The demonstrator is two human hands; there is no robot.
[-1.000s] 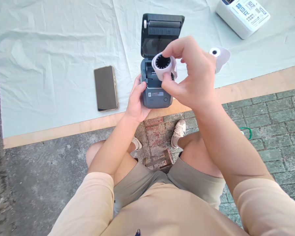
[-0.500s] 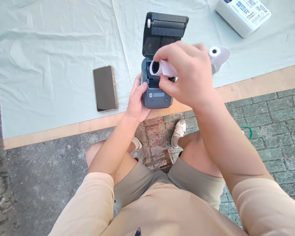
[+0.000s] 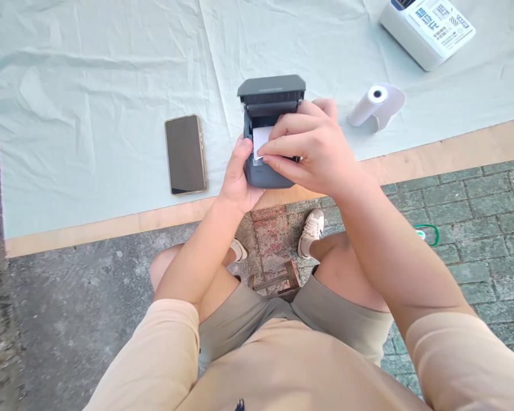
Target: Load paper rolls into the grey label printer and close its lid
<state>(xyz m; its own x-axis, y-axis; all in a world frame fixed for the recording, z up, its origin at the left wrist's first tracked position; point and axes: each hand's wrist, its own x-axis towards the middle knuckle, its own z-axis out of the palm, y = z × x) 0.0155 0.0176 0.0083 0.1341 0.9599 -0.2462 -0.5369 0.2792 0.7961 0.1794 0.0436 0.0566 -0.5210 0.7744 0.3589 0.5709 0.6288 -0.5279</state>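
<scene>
My left hand is closed around the left side of a dark grey portable label printer, with the thumb on its edge. The printer's lid stands partly raised at the far side. White paper lies over the open compartment, its end near the front edge. My right hand reaches across from the right and pinches the paper's end between thumb and finger. Its other fingers are bent near the lid, and they hide much of the compartment and the roll inside.
A smartphone lies left of the printer on the pale cloth. Rightwards, a spare paper roll rests with its tail loose. A white box-shaped device with labels sits farther back. The wooden table edge runs along the front.
The paper roll has gone down into the printer's compartment, and its end now lies toward the front. The lid has tipped forward from upright. My right hand has shifted left and lower.
</scene>
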